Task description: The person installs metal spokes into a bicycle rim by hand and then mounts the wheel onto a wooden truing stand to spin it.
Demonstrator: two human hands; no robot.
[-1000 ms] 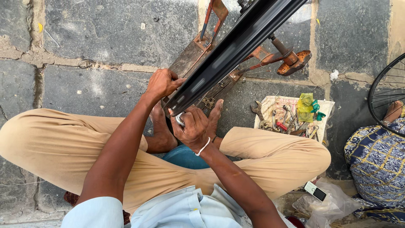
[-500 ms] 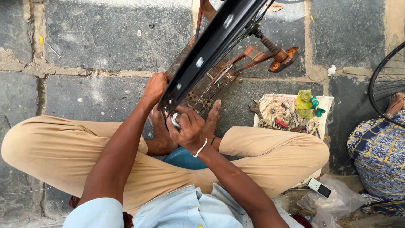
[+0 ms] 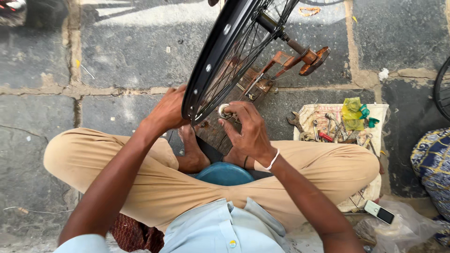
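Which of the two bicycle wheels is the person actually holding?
The black-rimmed wheel in the middle: the left hand grips its rim and the right hand works at its spokes. The other wheel only peeks in, untouched, at the right edge.

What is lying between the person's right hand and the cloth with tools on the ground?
In the head view, only bare dark stone pavement lies between the right hand and the tool cloth.

A white cloth (image 3: 379,112) strewn with wrenches (image 3: 296,121) and a yellow-green rag (image 3: 350,112) lies on the stone pavement (image 3: 117,61), right of the right hand (image 3: 248,131). Nearer the person than that hand, a small phone (image 3: 379,212) rests on a clear plastic bag (image 3: 408,229). A blue bowl (image 3: 224,173) sits just below it.
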